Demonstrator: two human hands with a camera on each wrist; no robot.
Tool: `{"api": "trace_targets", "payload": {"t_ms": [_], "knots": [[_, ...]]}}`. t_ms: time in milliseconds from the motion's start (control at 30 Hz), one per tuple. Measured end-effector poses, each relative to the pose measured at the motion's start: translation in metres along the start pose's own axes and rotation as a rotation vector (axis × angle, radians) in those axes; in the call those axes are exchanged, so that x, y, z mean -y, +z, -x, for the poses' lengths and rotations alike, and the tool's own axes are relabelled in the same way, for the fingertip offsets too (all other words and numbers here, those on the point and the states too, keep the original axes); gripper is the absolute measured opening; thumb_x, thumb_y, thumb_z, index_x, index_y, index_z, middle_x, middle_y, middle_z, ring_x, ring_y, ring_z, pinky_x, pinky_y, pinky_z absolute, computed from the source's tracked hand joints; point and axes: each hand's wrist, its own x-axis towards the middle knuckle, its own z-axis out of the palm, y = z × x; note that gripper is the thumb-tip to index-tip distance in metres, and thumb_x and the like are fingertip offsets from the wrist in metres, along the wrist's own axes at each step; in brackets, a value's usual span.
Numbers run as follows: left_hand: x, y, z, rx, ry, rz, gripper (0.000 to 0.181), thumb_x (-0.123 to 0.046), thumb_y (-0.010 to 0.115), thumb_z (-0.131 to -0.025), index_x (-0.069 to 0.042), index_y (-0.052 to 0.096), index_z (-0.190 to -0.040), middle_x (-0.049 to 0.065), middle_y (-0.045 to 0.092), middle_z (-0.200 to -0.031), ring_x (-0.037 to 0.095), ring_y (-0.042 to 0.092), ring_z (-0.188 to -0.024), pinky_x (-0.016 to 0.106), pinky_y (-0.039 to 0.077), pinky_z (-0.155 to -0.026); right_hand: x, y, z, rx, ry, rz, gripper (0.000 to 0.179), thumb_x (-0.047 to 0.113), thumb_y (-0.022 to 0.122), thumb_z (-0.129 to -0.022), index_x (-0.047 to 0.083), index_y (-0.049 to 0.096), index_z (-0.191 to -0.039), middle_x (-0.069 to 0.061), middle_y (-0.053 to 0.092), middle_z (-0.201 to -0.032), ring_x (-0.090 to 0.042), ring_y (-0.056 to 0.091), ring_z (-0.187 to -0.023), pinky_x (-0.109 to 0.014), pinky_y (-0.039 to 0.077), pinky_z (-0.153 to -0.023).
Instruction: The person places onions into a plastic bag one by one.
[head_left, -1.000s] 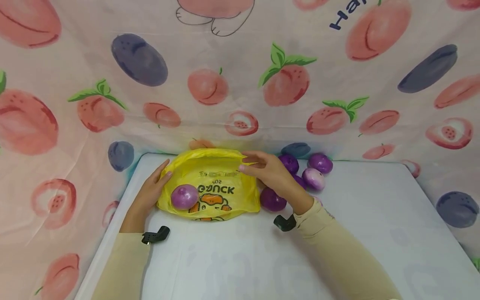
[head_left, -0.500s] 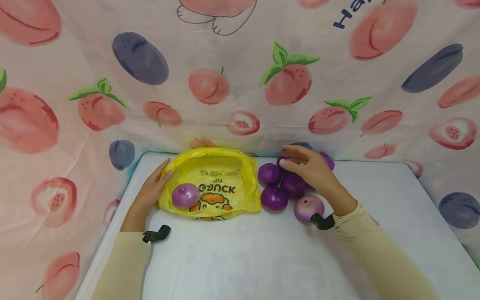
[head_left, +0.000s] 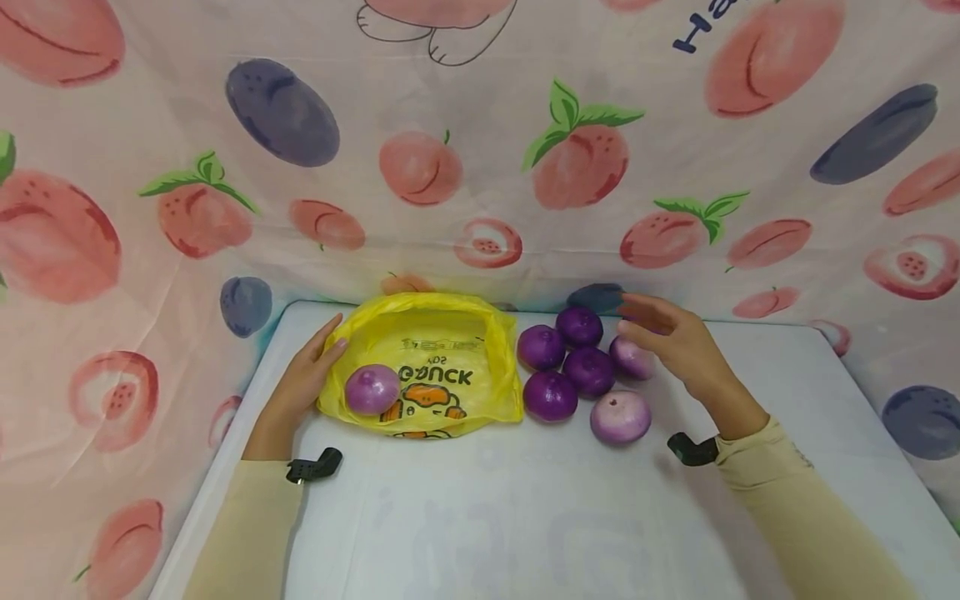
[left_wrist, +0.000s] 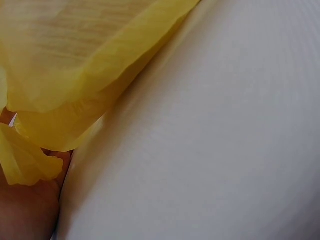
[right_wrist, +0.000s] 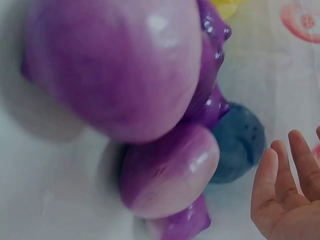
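Note:
In the head view my left hand grips the left rim of a yellow plastic bag, thumb over its edge. The bag lies mouth open, with duck print and one light purple onion inside. Crumpled yellow film also shows by the hand in the left wrist view. My right hand, fingers extended and holding nothing, hovers at the right of a cluster of onions. A pale onion sits right by its fingertips; another onion behind it is mostly hidden by the hand. A pale-topped onion lies nearest the front.
Several dark purple onions, among them a front one and a back one, sit close beside the bag's right side. All rest on a white-covered table. A fruit-print cloth rises behind the table's back edge.
My right hand has moved from the bag's right rim across the onions to their right side, uncovering most of them. The left hand has stayed at the bag.

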Motion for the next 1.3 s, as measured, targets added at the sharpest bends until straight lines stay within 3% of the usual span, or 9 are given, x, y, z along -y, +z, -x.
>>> {"api": "trace_targets", "payload": {"t_ms": [167, 433, 567, 700, 933, 1133, 1300], "knots": [[-0.005, 0.0, 0.002, 0.005, -0.002, 0.011, 0.068, -0.053, 0.048, -0.105, -0.039, 0.016, -0.164, -0.001, 0.009, -0.174, 0.032, 0.002, -0.161, 0.063, 0.008, -0.127, -0.009, -0.005, 0.0, -0.033, -0.003, 0.054, 0.06, 0.043, 0.068, -0.098, 0.02, 0.052, -0.15, -0.014, 0.06, -0.145, -0.019, 0.054, -0.128, -0.026, 0.046, -0.1], [0.003, 0.0, -0.004, -0.006, 0.016, 0.007, 0.071, -0.063, 0.051, -0.1, -0.045, 0.021, -0.161, -0.003, 0.011, -0.173, 0.03, 0.004, -0.161, 0.062, 0.009, -0.127, -0.032, -0.014, 0.0, -0.033, 0.042, 0.071, 0.069, 0.049, 0.067, -0.097, 0.013, 0.048, -0.152, -0.013, 0.054, -0.152, -0.03, 0.05, -0.137, -0.015, 0.045, -0.092], [0.004, 0.0, -0.005, -0.005, 0.016, 0.01, 0.071, -0.064, 0.051, -0.099, -0.046, 0.021, -0.161, -0.003, 0.012, -0.173, 0.029, 0.005, -0.161, 0.061, 0.009, -0.128, -0.045, -0.016, -0.001, -0.034, 0.085, 0.051, 0.07, 0.05, 0.068, -0.096, 0.014, 0.048, -0.153, -0.012, 0.052, -0.154, -0.02, 0.052, -0.134, -0.008, 0.047, -0.087], [0.004, 0.0, -0.005, -0.009, 0.01, 0.002, 0.071, -0.065, 0.05, -0.099, -0.046, 0.021, -0.161, -0.003, 0.012, -0.173, 0.03, 0.004, -0.161, 0.062, 0.009, -0.127, -0.056, -0.016, -0.001, -0.021, 0.113, 0.033, 0.07, 0.049, 0.067, -0.097, 0.014, 0.047, -0.154, -0.014, 0.051, -0.154, -0.011, 0.052, -0.126, -0.011, 0.05, -0.084], [0.004, 0.0, -0.003, -0.01, 0.006, 0.009, 0.071, -0.064, 0.051, -0.099, -0.046, 0.021, -0.161, -0.004, 0.012, -0.173, 0.029, 0.004, -0.161, 0.061, 0.009, -0.128, -0.071, -0.017, -0.002, 0.004, 0.153, 0.012, 0.071, 0.05, 0.065, -0.098, 0.012, 0.045, -0.155, -0.014, 0.049, -0.156, -0.012, 0.051, -0.127, -0.017, 0.054, -0.087], [0.001, 0.0, -0.001, -0.01, 0.008, 0.006, 0.07, -0.063, 0.05, -0.1, -0.047, 0.02, -0.161, -0.004, 0.011, -0.173, 0.03, 0.004, -0.161, 0.061, 0.009, -0.127, -0.079, -0.013, -0.004, 0.017, 0.161, -0.017, 0.071, 0.045, 0.066, -0.098, 0.011, 0.043, -0.156, -0.018, 0.048, -0.155, 0.002, 0.052, -0.114, -0.022, 0.055, -0.088], [0.002, 0.0, -0.001, -0.008, 0.006, 0.003, 0.067, -0.059, 0.05, -0.102, -0.048, 0.02, -0.161, -0.003, 0.011, -0.173, 0.031, 0.004, -0.161, 0.062, 0.009, -0.127, -0.086, -0.008, -0.005, 0.05, 0.146, -0.013, 0.069, 0.04, 0.066, -0.1, 0.008, 0.041, -0.156, -0.02, 0.048, -0.153, 0.005, 0.053, -0.107, -0.027, 0.056, -0.084]]}}
